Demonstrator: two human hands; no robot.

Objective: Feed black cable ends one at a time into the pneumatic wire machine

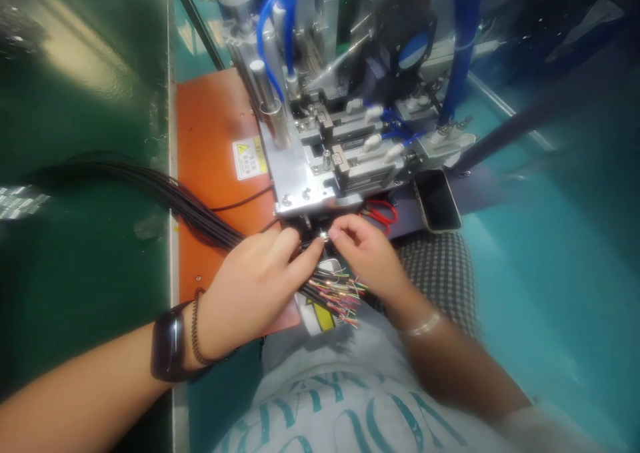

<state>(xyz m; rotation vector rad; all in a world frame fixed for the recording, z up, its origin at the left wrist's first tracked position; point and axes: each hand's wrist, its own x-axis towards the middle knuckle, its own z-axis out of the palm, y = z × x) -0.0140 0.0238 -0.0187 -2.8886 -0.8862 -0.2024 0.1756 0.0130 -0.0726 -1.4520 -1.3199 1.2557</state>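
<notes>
A small silvery part sits between my fingertips, just below the front edge of the machine's metal plate. My right hand pinches at it with thumb and index finger. From the other side, the thumb of my left hand reaches to the same part. The left fingers are curled, and what they hold is hidden. A bundle of black cables runs in from the left and passes under that hand. Its stripped ends, with thin coloured wires, fan out below my hands.
The machine with metal slides and blue air hoses stands ahead on an orange base with a warning label. Red-handled scissors or pliers and a phone lie at right. A green surface borders the left.
</notes>
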